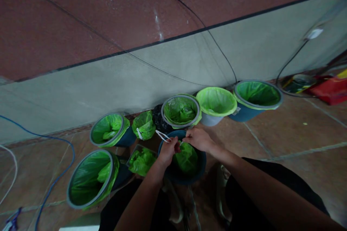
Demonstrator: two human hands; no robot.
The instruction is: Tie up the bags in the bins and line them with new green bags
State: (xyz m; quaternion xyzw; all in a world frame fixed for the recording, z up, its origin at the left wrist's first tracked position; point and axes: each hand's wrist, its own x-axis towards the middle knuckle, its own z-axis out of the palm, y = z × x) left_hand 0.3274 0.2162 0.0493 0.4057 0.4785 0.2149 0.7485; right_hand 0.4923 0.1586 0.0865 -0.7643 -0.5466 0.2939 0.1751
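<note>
Both hands are over a dark blue bin (199, 173) that stands between my feet. Inside it lies a bunched green plastic bag (187, 158). My left hand (169, 148) is closed in a pinch on a white drawstring (162, 135), whose loop sticks out toward the upper left. Close beside it, my right hand (199, 139) is also pinched. A bit of white string shows between the two hands, and my right fingertips seem to hold it; the exact grip is partly hidden.
Along the wall stand several green-lined bins, among them a white one (214, 117) and a blue one (245, 113). A tied green bag (145, 126) and lined bins (89, 180) are on the left. A blue hose (73, 155) crosses the floor. A red object (332, 90) lies far right.
</note>
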